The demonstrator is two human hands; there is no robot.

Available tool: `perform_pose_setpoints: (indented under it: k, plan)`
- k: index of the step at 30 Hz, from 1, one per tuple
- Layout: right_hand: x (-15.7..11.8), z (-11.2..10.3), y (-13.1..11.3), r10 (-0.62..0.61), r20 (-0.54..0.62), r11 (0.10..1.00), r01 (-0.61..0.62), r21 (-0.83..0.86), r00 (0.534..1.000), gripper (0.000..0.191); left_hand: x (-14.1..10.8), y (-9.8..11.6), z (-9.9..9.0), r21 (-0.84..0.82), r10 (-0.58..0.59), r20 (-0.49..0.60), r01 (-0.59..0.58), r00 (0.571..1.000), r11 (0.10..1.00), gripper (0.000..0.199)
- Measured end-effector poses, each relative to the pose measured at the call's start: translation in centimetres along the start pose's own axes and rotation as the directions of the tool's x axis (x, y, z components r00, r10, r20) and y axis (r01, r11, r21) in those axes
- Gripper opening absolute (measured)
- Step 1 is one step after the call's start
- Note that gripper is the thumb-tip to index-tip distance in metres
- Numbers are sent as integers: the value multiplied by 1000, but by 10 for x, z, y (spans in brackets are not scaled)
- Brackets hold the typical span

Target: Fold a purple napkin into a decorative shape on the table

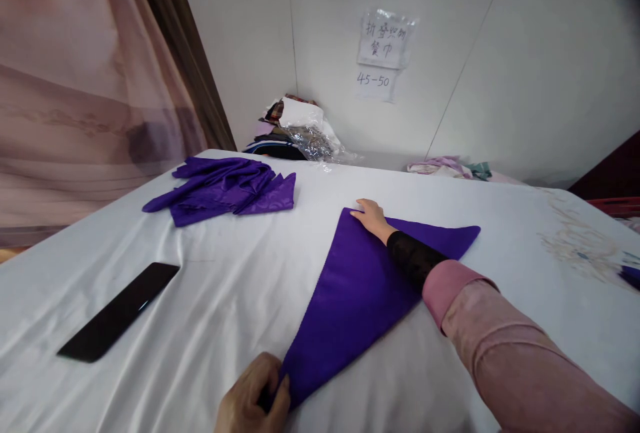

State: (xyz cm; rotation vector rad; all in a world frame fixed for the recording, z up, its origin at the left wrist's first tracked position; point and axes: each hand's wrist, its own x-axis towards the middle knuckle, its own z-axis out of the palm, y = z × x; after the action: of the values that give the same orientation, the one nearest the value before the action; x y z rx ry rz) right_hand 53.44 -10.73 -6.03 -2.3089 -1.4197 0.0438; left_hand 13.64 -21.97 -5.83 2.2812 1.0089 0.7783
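Note:
A purple cloth napkin [350, 293], folded into a triangle, lies on the white-covered table. My left hand [255, 396] pinches its near corner between thumb and fingers. At the far corner, my right hand [374, 218] rests on the top edge, thumb and fingers slightly apart and touching the cloth. The right forearm, in a black undersleeve and pink sleeve, crosses the napkin and covers part of its right side. Further back on the left sits a crumpled heap of purple napkins [225, 186].
A dark flat rectangular object [120, 313] lies at the left. Behind the table's far edge are a pile of folded fabrics with clear plastic [300, 126] and some pink and green cloth [445, 166]. Handwritten signs [383, 43] hang on the wall; a pink curtain [90, 86] hangs left.

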Motion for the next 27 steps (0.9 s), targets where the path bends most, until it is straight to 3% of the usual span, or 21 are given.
perform_pose_setpoints:
  k: [3,6,10,14,19,22,27]
  plan:
    - [-11,-12,3,-49,-5,999,49,6,999,38,1,-5,-2,71,68,13,-69,998,995,19]
    - [-35,-26,9,-184,-2,982,183,34,983,35,1,-9,-2,139,163,-48,-155,986,978,4]
    - [-90,-42,18,-346,54,931,335,143,937,38,2,-7,-3,155,330,-97,-313,939,937,28]
    - [-161,-60,23,-398,119,905,369,212,909,43,5,5,-7,119,446,36,-446,895,887,22]
    - [-228,-72,26,-506,215,860,468,202,835,53,8,15,-6,141,444,195,-473,874,870,26]
    - [-242,-68,27,-539,204,842,516,156,817,51,6,14,-1,177,432,229,-474,872,862,37]
    - [-237,-58,20,-547,166,836,544,68,820,59,4,10,6,277,428,210,-473,879,836,45]
